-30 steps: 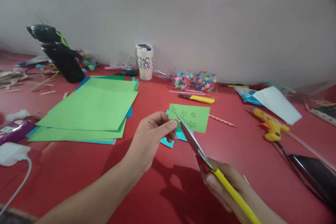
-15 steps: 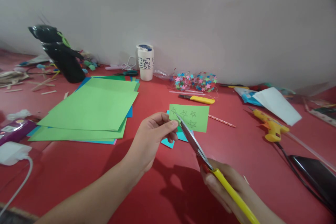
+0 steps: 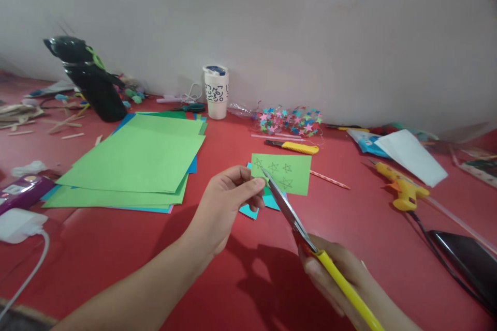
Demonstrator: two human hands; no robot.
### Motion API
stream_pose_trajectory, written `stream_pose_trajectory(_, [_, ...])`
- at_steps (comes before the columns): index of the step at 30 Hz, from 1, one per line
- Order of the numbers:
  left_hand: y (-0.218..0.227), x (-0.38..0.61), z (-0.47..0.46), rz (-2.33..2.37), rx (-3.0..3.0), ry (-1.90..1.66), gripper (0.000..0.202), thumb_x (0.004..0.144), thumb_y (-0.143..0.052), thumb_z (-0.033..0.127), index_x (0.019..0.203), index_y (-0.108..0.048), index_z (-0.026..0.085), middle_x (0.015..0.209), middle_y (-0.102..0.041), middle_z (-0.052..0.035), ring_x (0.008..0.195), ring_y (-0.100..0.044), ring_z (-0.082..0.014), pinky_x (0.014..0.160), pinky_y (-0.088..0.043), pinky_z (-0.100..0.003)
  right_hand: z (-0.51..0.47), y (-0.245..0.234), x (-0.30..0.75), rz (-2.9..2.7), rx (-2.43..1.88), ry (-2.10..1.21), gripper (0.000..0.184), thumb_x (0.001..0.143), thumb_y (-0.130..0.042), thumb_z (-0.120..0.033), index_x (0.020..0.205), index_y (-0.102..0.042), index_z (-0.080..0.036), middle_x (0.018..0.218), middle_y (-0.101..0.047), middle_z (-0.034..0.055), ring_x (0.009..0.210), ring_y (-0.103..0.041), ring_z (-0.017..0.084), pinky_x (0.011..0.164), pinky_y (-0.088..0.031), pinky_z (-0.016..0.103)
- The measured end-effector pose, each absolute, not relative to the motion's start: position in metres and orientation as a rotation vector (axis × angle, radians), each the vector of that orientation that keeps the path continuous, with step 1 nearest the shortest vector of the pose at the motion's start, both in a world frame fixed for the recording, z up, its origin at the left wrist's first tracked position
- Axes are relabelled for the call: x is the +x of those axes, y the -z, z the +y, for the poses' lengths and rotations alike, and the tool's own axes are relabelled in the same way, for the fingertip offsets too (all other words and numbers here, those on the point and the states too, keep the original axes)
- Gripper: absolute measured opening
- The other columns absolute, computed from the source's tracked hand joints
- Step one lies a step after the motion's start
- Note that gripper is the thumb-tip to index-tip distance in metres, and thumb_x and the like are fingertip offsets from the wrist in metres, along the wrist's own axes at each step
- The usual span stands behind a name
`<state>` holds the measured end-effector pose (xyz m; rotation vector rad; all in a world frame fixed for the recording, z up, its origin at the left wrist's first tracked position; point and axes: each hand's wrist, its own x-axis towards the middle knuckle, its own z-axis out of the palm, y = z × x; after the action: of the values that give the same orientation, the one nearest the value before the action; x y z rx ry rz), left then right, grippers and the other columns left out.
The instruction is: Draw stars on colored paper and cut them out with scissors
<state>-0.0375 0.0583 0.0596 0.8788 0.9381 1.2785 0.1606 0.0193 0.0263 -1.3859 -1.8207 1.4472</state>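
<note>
My left hand (image 3: 229, 196) is closed in a pinch, a small green paper piece (image 3: 266, 181) showing at its thumb tip. Whether that piece is separate from the card behind it, I cannot tell. The light green card (image 3: 298, 169) bears several pencil-drawn stars and overlaps some blue paper pieces (image 3: 248, 211). From the lower right, my right hand (image 3: 330, 269) grips a pair of scissors (image 3: 289, 212) with a yellow and red handle. Their blade tips reach the small piece, in front of the card. The fingers inside the handle are partly hidden.
Stacked green sheets (image 3: 135, 155) lie at left, near a black bottle (image 3: 95, 83). Behind are a white cup (image 3: 216, 93), star garland (image 3: 289, 120) and yellow cutter (image 3: 298, 148). A striped stick (image 3: 330, 180), glue gun (image 3: 404, 186) and black phone-like object (image 3: 466, 264) lie right.
Almost nothing differs. The whole view has shifted very slightly; both hands, the scissors and the small green piece keep practically the same positions.
</note>
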Motion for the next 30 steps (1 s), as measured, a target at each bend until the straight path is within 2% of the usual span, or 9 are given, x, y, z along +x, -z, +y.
stream_pose_trajectory(3, [-0.0605, -0.0375, 0.058, 0.941, 0.875, -1.278, 0.012, 0.074, -0.064, 0.024, 0.066, -0.059, 0.018, 0.052, -0.057, 0.0047, 0.05, -0.05, -0.0061, 0.052, -0.037, -0.019, 0.0184, -0.027, 0.1604, -1.799, -1.409, -1.438, 0.052, 0.078, -0.041, -0.072, 0.063, -0.036, -0.022, 0.043, -0.03, -0.0084, 0.035, -0.024, 0.006, 0.035, -0.018, 0.022])
stream_pose_trajectory(21, [-0.0652, -0.0383, 0.0582, 0.941, 0.85, -1.293, 0.012, 0.073, -0.062, 0.02, 0.063, -0.056, 0.017, 0.054, -0.057, 0.0033, 0.051, -0.052, -0.0065, 0.052, -0.04, -0.018, 0.0254, -0.0279, 0.1632, -1.924, -1.297, -1.443, 0.052, 0.08, -0.036, -0.072, 0.065, -0.033, -0.022, 0.047, -0.031, -0.0083, 0.037, -0.025, 0.006, 0.038, -0.016, 0.023])
stream_pose_trajectory(30, [-0.066, -0.0399, 0.0572, 0.852, 0.827, -1.275, 0.011, 0.076, -0.058, 0.018, 0.066, -0.053, 0.018, 0.059, -0.061, 0.0034, 0.051, -0.058, -0.0088, 0.051, -0.045, -0.02, 0.0268, -0.0301, 0.1637, -1.973, -1.275, -1.39, 0.054, 0.078, -0.036, -0.074, 0.065, -0.034, -0.022, 0.052, -0.033, -0.007, 0.041, -0.027, 0.007, 0.041, -0.018, 0.024])
